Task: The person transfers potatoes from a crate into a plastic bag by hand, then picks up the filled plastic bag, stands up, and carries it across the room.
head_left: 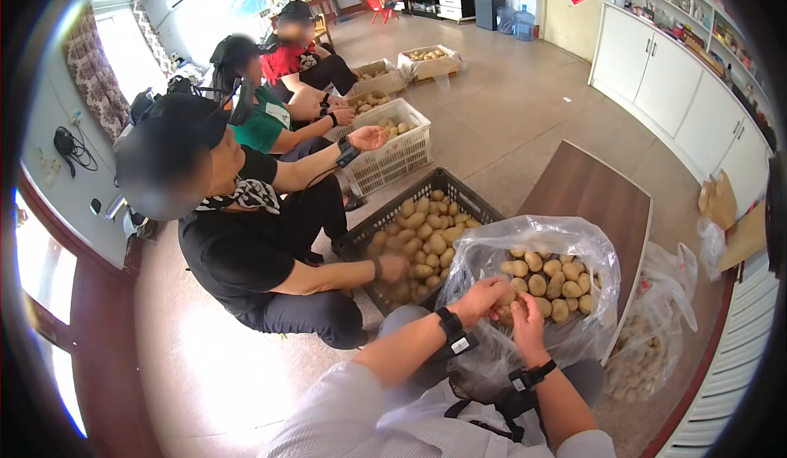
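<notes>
My left hand [485, 297] and my right hand [527, 320] are close together over the near edge of an open clear plastic bag [473, 253]. Potatoes [553, 282] lie inside the bag. The fingers of both hands are curled around a potato [507, 312], partly hidden between them. To the left of the bag stands a black crate [484, 205] of potatoes [428, 236], with a co-worker's hand over it.
A brown board [574, 181] lies behind the bag. Another potato bag [643, 364] rests on the floor at right. Co-workers sit in a row at left beside a white crate [402, 159] and boxes. White cabinets [656, 64] line the right wall.
</notes>
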The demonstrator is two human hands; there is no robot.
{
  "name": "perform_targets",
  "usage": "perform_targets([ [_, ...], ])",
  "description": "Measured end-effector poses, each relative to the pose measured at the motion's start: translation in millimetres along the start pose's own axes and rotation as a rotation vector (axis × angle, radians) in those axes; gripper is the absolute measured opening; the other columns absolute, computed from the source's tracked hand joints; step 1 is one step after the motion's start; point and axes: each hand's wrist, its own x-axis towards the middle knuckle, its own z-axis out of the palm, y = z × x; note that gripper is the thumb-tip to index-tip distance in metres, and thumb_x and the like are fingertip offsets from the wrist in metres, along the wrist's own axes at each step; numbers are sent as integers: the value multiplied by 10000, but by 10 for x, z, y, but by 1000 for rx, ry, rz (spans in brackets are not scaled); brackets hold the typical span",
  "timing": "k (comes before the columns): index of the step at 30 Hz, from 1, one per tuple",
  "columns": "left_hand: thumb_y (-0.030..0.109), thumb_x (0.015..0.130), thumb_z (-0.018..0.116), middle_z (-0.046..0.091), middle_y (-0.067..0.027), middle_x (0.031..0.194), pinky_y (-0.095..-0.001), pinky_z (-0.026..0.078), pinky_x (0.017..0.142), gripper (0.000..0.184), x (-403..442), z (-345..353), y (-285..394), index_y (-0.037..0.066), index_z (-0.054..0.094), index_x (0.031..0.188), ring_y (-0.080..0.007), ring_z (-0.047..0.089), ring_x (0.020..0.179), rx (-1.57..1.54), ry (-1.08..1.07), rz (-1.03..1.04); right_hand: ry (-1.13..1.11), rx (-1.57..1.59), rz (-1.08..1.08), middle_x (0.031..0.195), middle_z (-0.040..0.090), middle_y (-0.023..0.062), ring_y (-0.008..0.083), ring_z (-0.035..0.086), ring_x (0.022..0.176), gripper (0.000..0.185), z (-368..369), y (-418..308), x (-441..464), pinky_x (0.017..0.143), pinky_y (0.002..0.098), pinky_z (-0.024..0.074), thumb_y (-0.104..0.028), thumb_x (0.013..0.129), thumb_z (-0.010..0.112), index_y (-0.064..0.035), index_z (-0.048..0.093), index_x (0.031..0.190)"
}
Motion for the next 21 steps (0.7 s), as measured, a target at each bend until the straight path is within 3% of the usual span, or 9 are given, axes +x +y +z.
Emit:
perform_targets([
  [5, 348, 907, 610, 599, -49, 924, -258, 491, 515, 361, 94, -103, 88, 83, 537, 1142, -130, 571, 624, -91, 74, 11, 11, -255, 14, 1046, 639, 138, 211, 620, 738, 342, -252, 401, -96, 706, 327, 491, -190, 916, 604, 3, 544, 1193],
  [7, 343, 903, 621, 598, -48, 932, -283, 504, 534, 360, 154, -186, 115, 91, 534, 1145, -144, 572, 635, -183, 165, 30, -5, -275, 170, 1091, 612, 165, 221, 615, 809, 361, -344, 525, -131, 736, 333, 486, -194, 914, 608, 0, 526, 1208],
  [11, 296, 951, 558, 594, -82, 939, -337, 495, 621, 256, 139, -352, 232, 70, 540, 1071, -210, 577, 741, -357, 212, 89, 58, -477, 139, 1126, 574, 187, 282, 589, 953, 411, -403, 411, -175, 829, 381, 467, -182, 886, 630, -7, 501, 1235],
  [13, 274, 960, 536, 597, -101, 933, -363, 498, 634, 229, 288, -653, 117, 67, 537, 1059, -236, 581, 772, -488, 79, 212, 134, -671, -114, 1151, 543, 207, 357, 523, 1077, 462, -486, 534, -122, 919, 441, 419, -151, 827, 657, -3, 490, 1231],
  [14, 274, 963, 530, 596, -103, 928, -373, 497, 633, 230, 316, -725, 129, 65, 534, 1060, -238, 579, 765, -470, 156, 209, 124, -693, -120, 1158, 539, 214, 412, 490, 1094, 489, -506, 353, -85, 947, 487, 392, -138, 766, 675, 5, 496, 1199],
  [17, 287, 960, 532, 600, -113, 926, -377, 495, 629, 245, 492, -1099, 134, 56, 537, 1040, -243, 566, 736, -489, 300, 258, 180, -838, -157, 1186, 540, 209, 393, 479, 1126, 490, -551, 288, -6, 958, 474, 390, -139, 737, 694, -3, 509, 1169],
  [18, 274, 949, 549, 600, -100, 977, -397, 507, 671, 250, 660, -1360, 37, 61, 546, 1080, -244, 582, 798, -491, 356, 226, 185, -885, -151, 1201, 531, 200, 389, 466, 1147, 527, -591, 330, 12, 974, 471, 384, -141, 730, 698, -8, 504, 1201],
  [21, 297, 934, 543, 585, -125, 928, -364, 534, 665, 325, 439, -1332, 287, 23, 537, 1109, -237, 563, 738, -491, 476, 99, 192, -952, -186, 1202, 520, 189, 395, 447, 1165, 566, -657, 364, 32, 992, 475, 386, -144, 727, 703, -29, 492, 1240],
])
